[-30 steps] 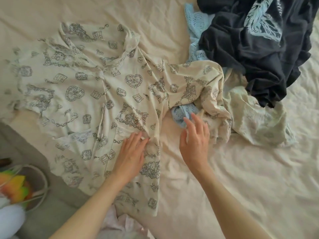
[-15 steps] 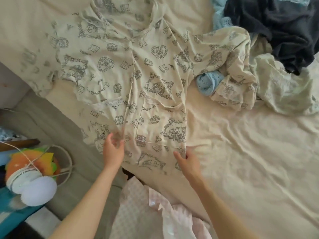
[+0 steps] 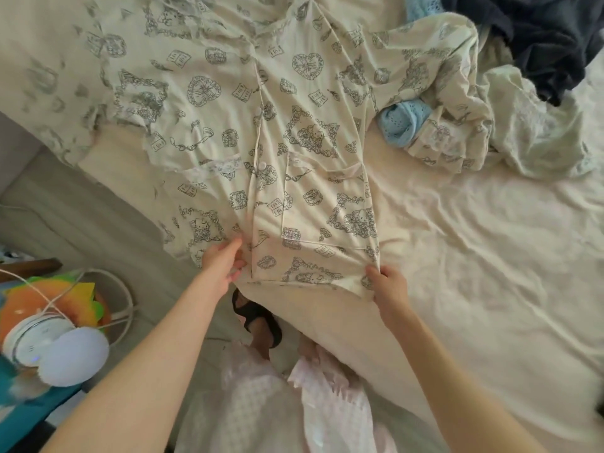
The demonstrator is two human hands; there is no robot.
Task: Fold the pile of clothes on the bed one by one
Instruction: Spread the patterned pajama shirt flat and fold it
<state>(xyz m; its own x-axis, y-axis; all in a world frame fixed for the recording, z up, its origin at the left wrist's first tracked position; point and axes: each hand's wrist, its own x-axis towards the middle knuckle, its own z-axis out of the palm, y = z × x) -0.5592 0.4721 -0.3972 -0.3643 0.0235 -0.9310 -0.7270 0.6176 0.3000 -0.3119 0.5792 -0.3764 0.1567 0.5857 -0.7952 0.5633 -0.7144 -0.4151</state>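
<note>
Both hands dropped to the hem: left hand [image 3: 222, 263] and right hand [image 3: 387, 286] fingers pinch shirt [image 3: 294, 142] corners, lower centre. Pull taut evenly before folding.

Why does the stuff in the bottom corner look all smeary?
Head view: the toys at the lower left edge are blurred and stretched by the wide lens; the shirt in the middle is sharper; soft daylight, faint shadows, slight washout on the sheet at right.
</note>
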